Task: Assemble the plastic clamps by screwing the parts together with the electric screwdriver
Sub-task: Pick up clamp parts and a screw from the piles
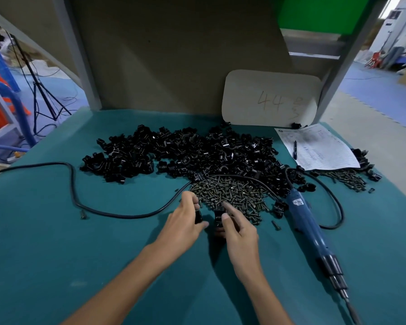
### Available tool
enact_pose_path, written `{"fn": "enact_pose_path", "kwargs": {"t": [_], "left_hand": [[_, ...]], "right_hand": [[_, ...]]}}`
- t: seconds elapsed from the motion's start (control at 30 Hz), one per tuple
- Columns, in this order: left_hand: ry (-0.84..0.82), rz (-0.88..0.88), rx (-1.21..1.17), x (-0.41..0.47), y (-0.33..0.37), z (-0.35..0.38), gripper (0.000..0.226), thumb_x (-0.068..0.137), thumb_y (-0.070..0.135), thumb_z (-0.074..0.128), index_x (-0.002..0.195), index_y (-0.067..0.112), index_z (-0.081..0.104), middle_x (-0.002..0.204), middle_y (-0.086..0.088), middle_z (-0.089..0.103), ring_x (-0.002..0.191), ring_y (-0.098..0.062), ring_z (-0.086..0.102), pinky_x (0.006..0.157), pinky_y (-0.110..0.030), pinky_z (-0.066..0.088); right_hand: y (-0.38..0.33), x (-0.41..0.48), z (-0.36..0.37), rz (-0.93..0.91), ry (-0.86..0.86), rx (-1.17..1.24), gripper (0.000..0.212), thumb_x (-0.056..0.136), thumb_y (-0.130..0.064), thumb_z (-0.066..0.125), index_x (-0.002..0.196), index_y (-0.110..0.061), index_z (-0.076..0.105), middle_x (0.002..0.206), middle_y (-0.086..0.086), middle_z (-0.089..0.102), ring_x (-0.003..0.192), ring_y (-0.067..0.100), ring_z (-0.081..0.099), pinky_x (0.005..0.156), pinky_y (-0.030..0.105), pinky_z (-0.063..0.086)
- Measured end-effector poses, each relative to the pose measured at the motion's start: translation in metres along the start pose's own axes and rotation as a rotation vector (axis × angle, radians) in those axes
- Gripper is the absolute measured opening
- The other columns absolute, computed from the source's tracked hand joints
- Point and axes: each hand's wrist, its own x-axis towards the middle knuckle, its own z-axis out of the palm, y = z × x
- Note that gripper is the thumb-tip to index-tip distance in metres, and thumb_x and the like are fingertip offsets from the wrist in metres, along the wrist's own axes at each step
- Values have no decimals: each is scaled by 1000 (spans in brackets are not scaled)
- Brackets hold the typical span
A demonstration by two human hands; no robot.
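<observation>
A wide heap of black plastic clamp parts [185, 153] covers the middle of the green table [56, 231]. In front of it lies a pile of dark screws [232, 193]. My left hand [185, 219] holds a small black clamp part [198, 216] between thumb and fingers at the pile's near edge. My right hand [238, 228] pinches another black clamp part [219, 218] just beside it. The blue electric screwdriver [312, 228] lies on the table to the right of my hands, its bit pointing toward the near edge.
The screwdriver's black cable [75, 198] loops across the left of the table. A printed sheet with a pen [314, 146] lies at the back right, with more screws [347, 179] beside it. A beige card marked 44 [270, 99] leans on the back wall.
</observation>
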Motion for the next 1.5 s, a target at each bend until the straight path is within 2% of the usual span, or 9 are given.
{"fn": "enact_pose_path", "kwargs": {"t": [0.13, 0.23, 0.37, 0.5, 0.67, 0.93, 1.2, 1.33, 1.5], "left_hand": [[-8, -31, -78, -2, -11, 4, 31, 88, 36, 76, 107, 36, 51, 106, 20, 58, 98, -5, 55, 74, -15, 39], [-34, -34, -168, -1, -20, 1, 36, 85, 35, 79, 118, 34, 65, 116, 20, 64, 107, -2, 57, 89, -16, 46], [-88, 2, -298, 0, -22, -4, 48, 91, 36, 73, 138, 31, 60, 127, 16, 63, 114, 3, 59, 102, -23, 48], [-51, 25, -294, 1, -19, -1, 48, 95, 42, 66, 141, 33, 56, 111, 16, 63, 87, -2, 60, 77, -17, 48], [-39, 73, -288, -1, -20, 0, 41, 96, 49, 61, 136, 40, 58, 107, 14, 63, 95, 0, 60, 81, -20, 48], [-15, 93, -270, -4, -20, 2, 27, 97, 55, 57, 123, 51, 55, 94, 15, 60, 92, -1, 59, 75, -15, 44], [-47, 93, -307, -4, -18, 0, 46, 95, 55, 59, 136, 35, 60, 109, 16, 64, 100, 3, 58, 84, -15, 43], [-53, 61, -353, -5, -19, -1, 55, 90, 58, 62, 138, 32, 60, 109, 16, 63, 100, 2, 60, 87, -19, 47], [-46, 55, -335, -5, -21, -1, 56, 88, 59, 62, 139, 35, 58, 107, 18, 62, 100, 3, 60, 87, -20, 49]], "right_hand": [[2, 0, 3, 23, 8, -26, 36, 103, -20, 59, 133, -40, 63, 98, -25, 74, 85, 4, 75, 80, 21, 59], [3, 2, 7, 27, 45, -98, 31, 101, -20, 62, 131, -25, 68, 96, -12, 76, 77, -4, 72, 73, 12, 54], [-1, 2, 12, -21, -8, -198, 32, 100, -25, 61, 131, -34, 67, 109, -8, 77, 68, -8, 54, 76, 20, 46], [0, 2, 11, -25, -91, -124, 33, 101, -26, 57, 126, -45, 67, 107, -32, 71, 104, 2, 67, 81, 19, 56], [0, 8, 10, -13, -67, 32, 23, 101, -23, 63, 119, -34, 74, 115, -19, 74, 114, 2, 66, 101, 36, 54], [-5, 11, 9, 56, -119, 180, 23, 99, -9, 65, 106, -27, 76, 106, -6, 77, 103, 13, 72, 82, 22, 57], [-1, 13, 3, 73, -154, 190, 28, 98, -6, 66, 97, -31, 78, 87, 3, 72, 85, 17, 64, 86, 45, 58], [-3, 13, 1, 83, -191, 230, 25, 97, -2, 66, 96, -23, 78, 92, -3, 77, 85, 7, 71, 74, 23, 58], [-6, 15, 0, 113, -204, 249, 17, 95, 2, 66, 99, -13, 75, 88, -2, 75, 82, 7, 71, 74, 22, 56]]}}
